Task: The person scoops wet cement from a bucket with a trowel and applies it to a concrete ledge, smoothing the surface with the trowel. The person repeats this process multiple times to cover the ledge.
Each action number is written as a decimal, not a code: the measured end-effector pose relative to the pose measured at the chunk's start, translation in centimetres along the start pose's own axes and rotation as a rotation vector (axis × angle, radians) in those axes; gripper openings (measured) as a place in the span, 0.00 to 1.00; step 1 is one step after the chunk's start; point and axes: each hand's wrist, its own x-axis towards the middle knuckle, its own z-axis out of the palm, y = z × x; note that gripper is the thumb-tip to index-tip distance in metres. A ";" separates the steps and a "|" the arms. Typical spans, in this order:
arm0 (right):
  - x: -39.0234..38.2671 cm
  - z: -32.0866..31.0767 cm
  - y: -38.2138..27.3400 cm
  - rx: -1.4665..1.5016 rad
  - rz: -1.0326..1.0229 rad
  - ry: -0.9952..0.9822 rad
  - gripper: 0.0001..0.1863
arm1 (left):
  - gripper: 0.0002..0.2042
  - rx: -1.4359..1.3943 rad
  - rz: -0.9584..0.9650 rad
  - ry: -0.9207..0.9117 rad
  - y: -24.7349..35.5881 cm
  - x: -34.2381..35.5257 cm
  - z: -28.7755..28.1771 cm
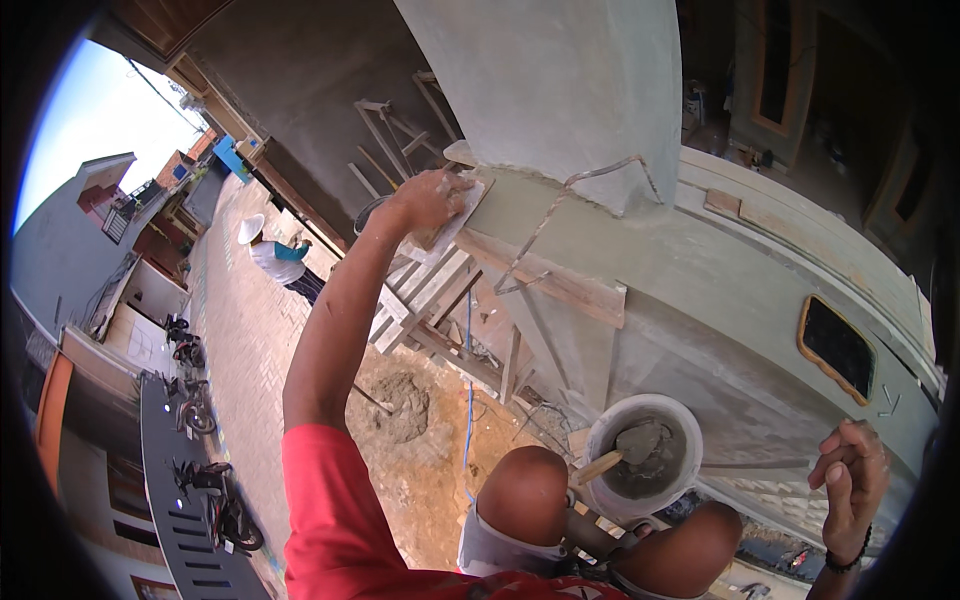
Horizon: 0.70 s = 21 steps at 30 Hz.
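My left hand (437, 203) is closed on a flat plastering float (462, 222), pressed to the far left end of a grey mortar-coated ledge (590, 235). Beside it rises a smooth grey column (570, 80). Along the ledge's edge runs a wooden plank (545, 275), with a bent twisted steel rod (541, 225) hooked over it. My right hand (852, 480) is at the lower right by the ledge, fingers loosely bent and apart, holding nothing visible. Between my knees and the ledge stands a bucket (690, 440) of wet mortar, with a wood-handled trowel (598, 466) in it.
A dark wood-rimmed rectangle (836, 348) lies on the ledge at right. Below are wooden trestles (425, 290), a mortar heap (400, 408) and a blue hose (469, 400). A person in a pale hat (275, 260) stands on the paved lane; motorcycles (225, 505) are parked beyond.
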 end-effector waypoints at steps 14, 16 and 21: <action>0.3 -0.2 1.2 -0.018 0.005 -0.024 0.22 | 0.21 0.392 0.445 0.042 -3.5 -9.0 -3.3; 0.6 0.1 1.2 0.015 0.005 -0.035 0.22 | 0.19 0.184 0.238 -0.010 -3.4 -6.8 -4.1; 0.8 0.8 0.9 0.036 -0.003 -0.062 0.21 | 0.21 0.051 0.036 -0.128 -4.6 -0.9 -2.9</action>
